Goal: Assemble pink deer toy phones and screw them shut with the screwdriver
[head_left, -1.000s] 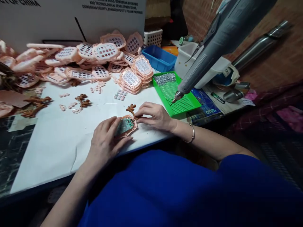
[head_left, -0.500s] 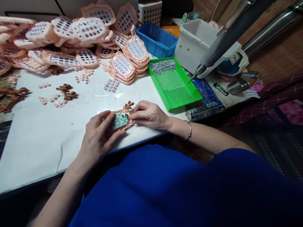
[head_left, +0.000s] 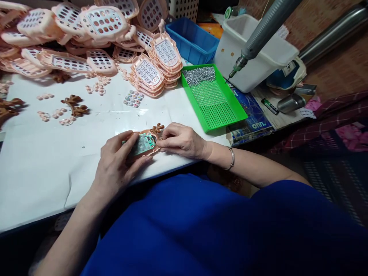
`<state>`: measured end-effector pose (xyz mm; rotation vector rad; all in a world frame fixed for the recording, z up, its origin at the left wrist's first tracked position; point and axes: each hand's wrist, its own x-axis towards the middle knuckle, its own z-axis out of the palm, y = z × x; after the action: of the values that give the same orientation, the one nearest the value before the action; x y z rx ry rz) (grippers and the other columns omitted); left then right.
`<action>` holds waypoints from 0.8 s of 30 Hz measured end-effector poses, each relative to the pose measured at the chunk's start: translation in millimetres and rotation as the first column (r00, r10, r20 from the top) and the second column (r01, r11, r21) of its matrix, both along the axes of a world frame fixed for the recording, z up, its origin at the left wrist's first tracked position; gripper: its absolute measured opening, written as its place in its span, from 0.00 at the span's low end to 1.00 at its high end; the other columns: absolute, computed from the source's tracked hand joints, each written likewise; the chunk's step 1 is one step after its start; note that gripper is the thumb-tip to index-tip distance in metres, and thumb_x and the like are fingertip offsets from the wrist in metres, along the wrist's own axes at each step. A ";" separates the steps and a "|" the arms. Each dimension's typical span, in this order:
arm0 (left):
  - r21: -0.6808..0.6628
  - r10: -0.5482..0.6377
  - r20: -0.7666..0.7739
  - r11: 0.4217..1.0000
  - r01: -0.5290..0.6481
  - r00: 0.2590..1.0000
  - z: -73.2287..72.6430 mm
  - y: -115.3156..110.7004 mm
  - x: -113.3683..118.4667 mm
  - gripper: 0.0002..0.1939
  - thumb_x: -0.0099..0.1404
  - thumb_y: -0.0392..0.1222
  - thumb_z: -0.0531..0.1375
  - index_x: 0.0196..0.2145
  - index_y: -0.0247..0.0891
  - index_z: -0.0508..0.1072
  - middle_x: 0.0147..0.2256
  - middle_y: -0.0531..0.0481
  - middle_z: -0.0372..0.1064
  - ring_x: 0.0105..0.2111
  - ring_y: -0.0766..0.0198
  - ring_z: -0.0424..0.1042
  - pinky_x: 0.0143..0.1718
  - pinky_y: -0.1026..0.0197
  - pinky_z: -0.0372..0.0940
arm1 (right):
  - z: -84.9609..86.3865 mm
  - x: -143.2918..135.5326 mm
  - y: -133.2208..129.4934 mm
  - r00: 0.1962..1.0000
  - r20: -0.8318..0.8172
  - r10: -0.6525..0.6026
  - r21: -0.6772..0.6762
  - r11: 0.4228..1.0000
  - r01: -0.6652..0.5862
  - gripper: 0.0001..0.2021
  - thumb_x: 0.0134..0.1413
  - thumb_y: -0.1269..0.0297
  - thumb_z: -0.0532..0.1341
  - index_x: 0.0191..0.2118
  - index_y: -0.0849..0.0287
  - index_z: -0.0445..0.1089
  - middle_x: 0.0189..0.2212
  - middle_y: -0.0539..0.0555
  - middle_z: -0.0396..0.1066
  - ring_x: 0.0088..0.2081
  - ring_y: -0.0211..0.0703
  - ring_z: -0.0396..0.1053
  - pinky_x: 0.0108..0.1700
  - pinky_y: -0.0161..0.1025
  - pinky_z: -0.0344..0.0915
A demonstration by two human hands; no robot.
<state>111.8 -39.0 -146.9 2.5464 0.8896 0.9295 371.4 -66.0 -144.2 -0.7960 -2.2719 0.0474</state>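
A peach plastic toy phone shell (head_left: pixel 155 150) lies near the front edge of the white table, with a green circuit board (head_left: pixel 143 143) inside it. A brown antler piece (head_left: pixel 158 128) sticks out at its far right end. My left hand (head_left: pixel 116 159) grips the shell's left side, thumb along the near edge and fingers over the far edge. At the right end, my right hand (head_left: pixel 182 141) has thumb and forefinger pinched together against the shell's rim beside the board. Whatever lies between those fingertips is hidden.
Beyond my hands lie loose button pieces (head_left: pixel 133 98), brown antlers (head_left: pixel 75 105) and stacked peach shells (head_left: pixel 148 74). A green tray (head_left: pixel 212 126) holds screws. An electric screwdriver (head_left: pixel 244 57) hangs over its right edge. Blue (head_left: pixel 191 42) and white bins (head_left: pixel 230 73) stand behind.
The view has shifted slightly, and the screwdriver hangs at a somewhat different angle. Both hands stay on the shell in nearly the same pose.
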 end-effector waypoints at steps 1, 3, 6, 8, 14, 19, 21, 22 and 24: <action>0.005 0.001 0.003 1.000 -0.001 1.000 0.1 0.0 0.2 0.27 0.69 0.52 0.64 0.64 0.51 0.67 0.56 0.40 0.71 0.52 0.46 0.74 0.51 0.44 0.70 | -0.2 0.2 0.5 1.000 0.018 0.008 -0.009 1.000 -0.008 0.20 0.75 0.58 0.52 0.43 0.64 0.78 0.35 0.55 0.68 0.39 0.37 0.64 0.43 0.35 0.66; 0.002 0.011 0.012 1.000 -0.011 1.000 -0.3 -0.2 0.6 0.27 0.69 0.52 0.64 0.64 0.50 0.67 0.56 0.40 0.71 0.52 0.46 0.74 0.52 0.43 0.70 | -0.3 1.0 1.5 0.997 0.073 0.020 -0.043 0.999 -0.017 0.21 0.75 0.59 0.50 0.44 0.64 0.78 0.35 0.56 0.68 0.40 0.39 0.63 0.44 0.36 0.66; -0.050 0.020 0.014 0.999 -0.019 1.000 -1.9 -0.9 0.7 0.28 0.68 0.54 0.64 0.63 0.51 0.68 0.56 0.40 0.71 0.53 0.44 0.73 0.54 0.40 0.68 | 1.1 3.5 2.0 0.986 0.165 0.019 -0.111 0.994 -0.001 0.20 0.75 0.58 0.50 0.46 0.61 0.78 0.37 0.57 0.68 0.41 0.41 0.64 0.46 0.39 0.67; -0.099 0.030 0.021 0.995 -0.028 0.999 -3.3 -1.3 0.5 0.28 0.67 0.57 0.64 0.62 0.51 0.69 0.56 0.39 0.70 0.53 0.42 0.72 0.56 0.38 0.67 | 4.1 5.6 1.7 0.988 0.144 0.047 -0.159 0.987 -0.024 0.20 0.74 0.55 0.51 0.46 0.61 0.78 0.38 0.58 0.70 0.42 0.42 0.65 0.47 0.40 0.68; -0.149 0.057 0.046 0.988 -0.050 0.997 -4.2 -1.8 1.5 0.29 0.65 0.59 0.65 0.60 0.47 0.71 0.56 0.37 0.70 0.54 0.40 0.72 0.55 0.36 0.67 | 20.9 -2.0 8.9 0.945 -0.128 -0.300 -0.498 0.844 0.201 0.14 0.70 0.59 0.60 0.50 0.64 0.76 0.45 0.57 0.72 0.41 0.37 0.70 0.47 0.38 0.69; -0.194 0.067 0.099 0.980 -0.047 0.993 -2.9 -3.0 4.5 0.29 0.64 0.60 0.66 0.59 0.48 0.72 0.56 0.36 0.70 0.54 0.38 0.71 0.55 0.35 0.65 | 35.7 -21.7 22.0 0.893 -0.003 -0.449 -0.740 0.602 0.300 0.09 0.64 0.66 0.62 0.45 0.64 0.76 0.39 0.54 0.76 0.38 0.36 0.70 0.45 0.36 0.64; -0.181 0.069 0.107 0.982 -0.049 0.992 -4.3 -3.3 5.1 0.28 0.64 0.60 0.66 0.58 0.48 0.72 0.56 0.36 0.71 0.54 0.38 0.71 0.55 0.35 0.65 | 41.4 -25.9 26.4 0.894 0.026 -0.448 -0.782 0.548 0.298 0.07 0.63 0.68 0.62 0.40 0.64 0.76 0.34 0.51 0.76 0.35 0.35 0.68 0.41 0.35 0.61; -0.170 0.071 0.104 0.984 -0.053 0.992 -5.3 -3.4 5.1 0.28 0.64 0.60 0.66 0.58 0.48 0.72 0.56 0.36 0.71 0.54 0.38 0.72 0.55 0.35 0.66 | 44.0 -27.1 28.5 0.894 0.046 -0.446 -0.793 0.528 0.304 0.06 0.61 0.68 0.62 0.38 0.63 0.76 0.32 0.50 0.75 0.33 0.34 0.67 0.40 0.35 0.60; -0.144 0.073 0.098 0.988 -0.059 0.992 -7.3 -3.2 4.7 0.28 0.64 0.59 0.66 0.58 0.48 0.72 0.55 0.36 0.71 0.53 0.39 0.72 0.54 0.36 0.66 | 48.2 -28.2 32.4 0.896 0.091 -0.435 -0.799 0.505 0.327 0.05 0.59 0.69 0.62 0.33 0.63 0.75 0.30 0.50 0.73 0.32 0.34 0.65 0.39 0.35 0.57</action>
<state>116.6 -42.1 -154.2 2.3412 0.9778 0.9713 343.3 -33.6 -95.9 -1.7047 -1.8266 0.9589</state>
